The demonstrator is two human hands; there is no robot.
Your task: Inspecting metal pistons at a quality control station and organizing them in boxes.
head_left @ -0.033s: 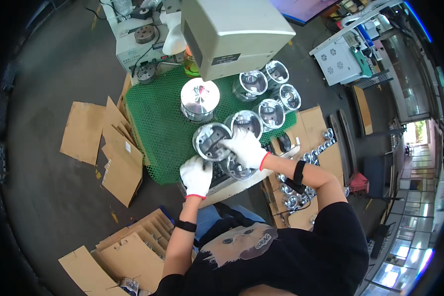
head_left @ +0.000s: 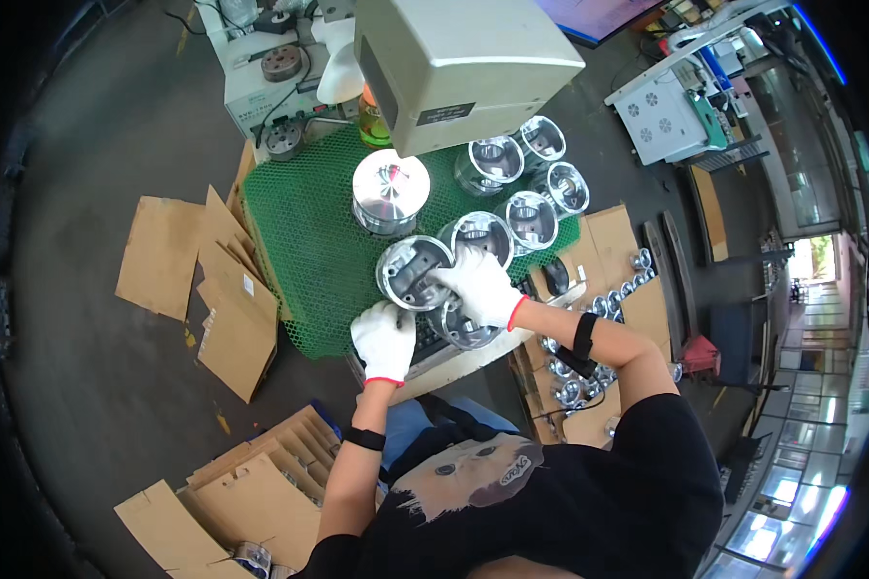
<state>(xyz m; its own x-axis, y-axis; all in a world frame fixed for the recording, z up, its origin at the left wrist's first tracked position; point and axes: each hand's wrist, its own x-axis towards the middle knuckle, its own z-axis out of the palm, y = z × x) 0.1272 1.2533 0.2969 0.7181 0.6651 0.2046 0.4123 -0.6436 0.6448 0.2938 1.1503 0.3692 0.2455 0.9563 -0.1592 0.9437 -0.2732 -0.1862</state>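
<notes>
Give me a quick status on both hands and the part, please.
Right hand gripping metal piston, open side up. Left hand resting at green mat edge. More pistons crowd behind.

Both hands are covered by white knitted cloth gloves with red cuffs, matt and slightly fuzzy; the right hand (head_left: 480,286) has its grip on a bright, machined silver metal piston (head_left: 413,272), whose hollow inside looks rougher and duller than its polished wall. The left hand (head_left: 384,340) rests at the edge of the green plastic mesh mat (head_left: 304,241), coarse and matt. Behind the mat's far edge a beige painted-metal machine housing (head_left: 463,58) appears smooth with a faint sheen. Left of the mat, flat brown corrugated cardboard sheets (head_left: 198,275) are seen, dull and papery, on the matt grey floor (head_left: 97,174).
</notes>
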